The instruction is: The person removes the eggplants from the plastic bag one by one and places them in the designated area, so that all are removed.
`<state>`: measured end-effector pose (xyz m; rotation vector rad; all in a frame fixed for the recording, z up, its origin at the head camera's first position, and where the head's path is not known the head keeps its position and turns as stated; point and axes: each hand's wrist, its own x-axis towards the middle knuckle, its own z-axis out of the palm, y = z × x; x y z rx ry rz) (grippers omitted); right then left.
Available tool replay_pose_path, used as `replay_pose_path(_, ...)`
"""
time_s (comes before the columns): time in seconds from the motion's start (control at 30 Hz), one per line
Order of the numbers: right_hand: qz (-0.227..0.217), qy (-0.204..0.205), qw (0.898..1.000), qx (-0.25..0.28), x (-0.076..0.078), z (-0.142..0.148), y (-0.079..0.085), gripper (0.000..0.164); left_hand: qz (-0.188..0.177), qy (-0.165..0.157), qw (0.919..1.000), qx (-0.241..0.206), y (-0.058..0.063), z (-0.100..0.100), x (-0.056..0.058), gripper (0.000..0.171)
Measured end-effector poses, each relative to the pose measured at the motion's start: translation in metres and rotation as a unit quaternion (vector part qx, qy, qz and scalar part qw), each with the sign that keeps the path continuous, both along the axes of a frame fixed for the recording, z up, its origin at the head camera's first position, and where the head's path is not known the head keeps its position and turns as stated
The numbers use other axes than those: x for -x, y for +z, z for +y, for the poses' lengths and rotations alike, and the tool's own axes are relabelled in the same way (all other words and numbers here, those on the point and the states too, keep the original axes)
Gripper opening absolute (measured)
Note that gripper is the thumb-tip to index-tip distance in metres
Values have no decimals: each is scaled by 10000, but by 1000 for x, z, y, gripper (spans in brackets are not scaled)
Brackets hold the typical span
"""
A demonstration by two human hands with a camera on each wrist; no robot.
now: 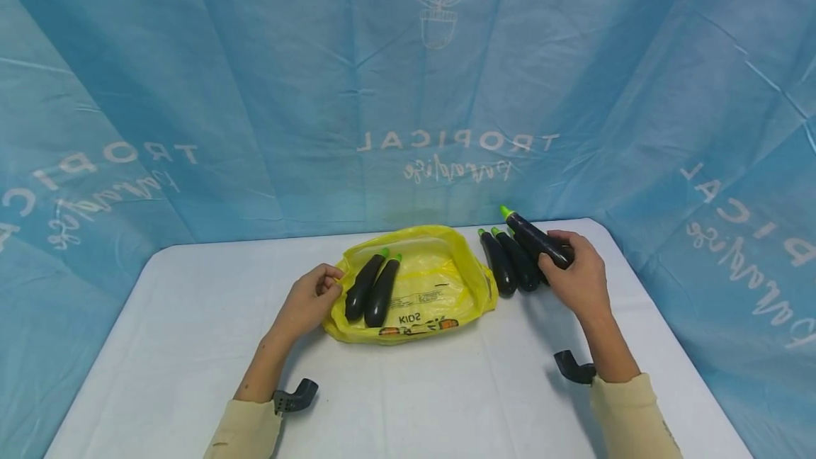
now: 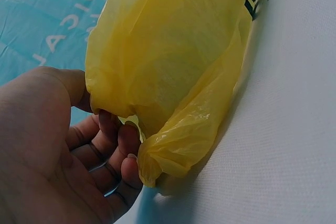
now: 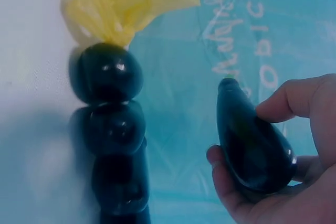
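A yellow plastic bag (image 1: 440, 282) lies with its mouth spread wide on the table, and two dark eggplants (image 1: 381, 295) with green stem ends rest in its left part. My left hand (image 1: 312, 302) pinches the bag's left rim between thumb and fingers, as the left wrist view also shows. Held up in my right hand (image 1: 581, 273) is another eggplant (image 3: 252, 140), its green tip pointing away from me and to the left. Below it and to its left, several eggplants (image 1: 499, 268) lie side by side against the bag's right side; the raised one partly hides them.
A white cloth covers the table (image 1: 421, 395). Behind it and along both sides hangs a blue printed curtain (image 1: 306, 91), close to the table's far edge. Black curved mounts (image 1: 296, 397) stick out at both wrists.
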<state>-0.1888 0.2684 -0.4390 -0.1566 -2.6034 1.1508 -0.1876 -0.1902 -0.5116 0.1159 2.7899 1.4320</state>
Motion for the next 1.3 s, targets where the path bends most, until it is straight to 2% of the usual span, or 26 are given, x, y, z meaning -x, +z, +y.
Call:
replay_pose_path(0.8,151,-797,9960,374,20,37,-31,52,-39,-37,10000,-36,-1,0,0,24)
replay_pose_path(1.3,-15,-1117,9918,622,26,54,-44,51,-52,-54,10000,-36,-2,0,1,24)
